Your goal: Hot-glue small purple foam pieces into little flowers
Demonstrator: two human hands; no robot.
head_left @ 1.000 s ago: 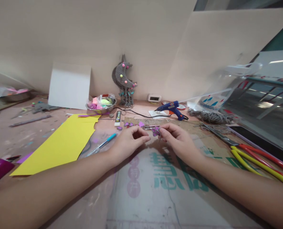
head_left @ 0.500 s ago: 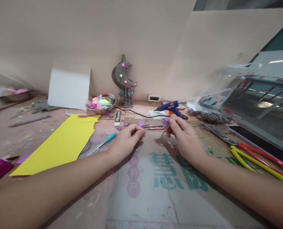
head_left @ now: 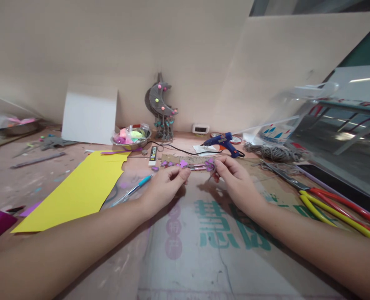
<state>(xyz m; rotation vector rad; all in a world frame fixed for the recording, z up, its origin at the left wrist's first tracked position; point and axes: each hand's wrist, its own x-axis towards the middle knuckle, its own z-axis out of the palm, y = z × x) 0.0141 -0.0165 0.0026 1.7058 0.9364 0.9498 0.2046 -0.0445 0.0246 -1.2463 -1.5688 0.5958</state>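
My right hand [head_left: 233,177] is pinched on a small purple-and-grey piece [head_left: 209,165], with a short tail of grey yarn hanging below the fingertips. Opposite it, my left hand [head_left: 169,183] has thumb and forefinger pressed together; whatever lies between them is too small to make out. Just beyond the left fingertips is a purple paper scrap [head_left: 183,163]. Several small purple-and-grey pieces [head_left: 163,163] lie in a row to its left. Behind the hands, a slim pink-handled tool [head_left: 199,167] rests by a cardboard strip [head_left: 192,160].
A blue glue gun [head_left: 224,143], grey yarn [head_left: 267,152], red-and-yellow scissors [head_left: 337,204] and a phone [head_left: 343,187] lie at the right. Yellow paper [head_left: 78,191], a pen [head_left: 131,191] and a bowl of coloured clay [head_left: 131,146] are leftward. A grey moon ornament [head_left: 158,100] stands against the wall.
My right hand has moved slightly left with the purple-and-grey piece, closer to my left hand. The left hand stays nearly in place, its fingers still pinched.
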